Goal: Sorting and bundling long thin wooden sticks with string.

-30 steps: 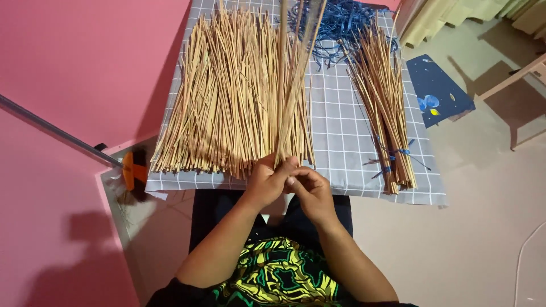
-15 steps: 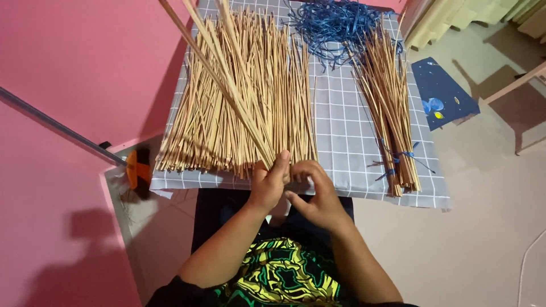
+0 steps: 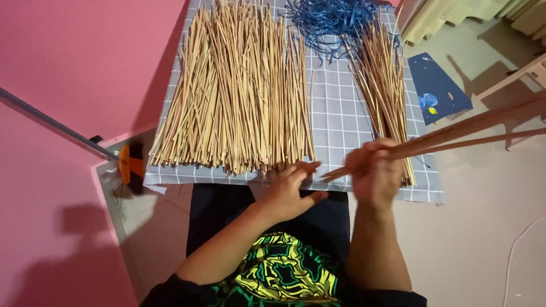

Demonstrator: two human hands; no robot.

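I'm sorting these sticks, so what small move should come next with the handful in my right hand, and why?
Probably lower the handful of sticks onto the smaller pile. The right hand holds it out past the table edge, right beside that pile, while the left hand is open and empty.

A tangle of blue plastic strips (image 3: 333,20) lies at the far end of the grey checked cloth (image 3: 335,113), a dark blue card (image 3: 437,88) on the floor beside it.

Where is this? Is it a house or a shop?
It looks like a room at home used for craft work. A checked cloth holds a big heap of thin sticks and blue ribbon. The wall is pink, and the right hand grips a few sticks.
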